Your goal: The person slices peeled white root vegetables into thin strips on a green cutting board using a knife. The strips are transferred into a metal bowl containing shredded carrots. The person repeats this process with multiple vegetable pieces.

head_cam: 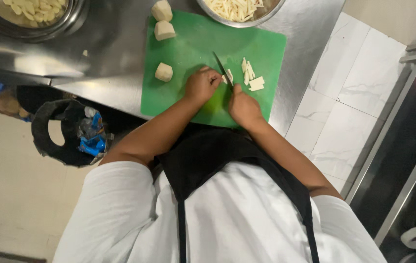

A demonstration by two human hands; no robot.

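Item: cutting station, seen from above.

Left hand (201,85): fingers curled down onto a pale piece of vegetable (227,78) on the green cutting board (193,48); the piece is mostly hidden beneath them, only a sliver showing at 3 o'clock of the knuckles.

Right hand (243,108): fingers clenched around the handle of a knife (221,66). The handle is hidden in the fist; the blade runs from the fist toward 11 o'clock, its long axis slanting across the board, and lies just beside the left fingers, on the held piece.

Key relation: the held piece lies at 12 o'clock of the right hand, between the two hands; the left hand is the nearer, being in contact with it.

Count on the board: three whole peeled chunks (164,72), two at 12 o'clock near the far edge and one at 9 o'clock of the left hand; one small heap of cut sticks (250,77) at 2 o'clock of the knife, exact number not countable.

Count on the steel worktop (115,58): two metal bowls, one with pale slices (32,14) at 10 o'clock and one with cut sticks (239,9) at 12 o'clock.
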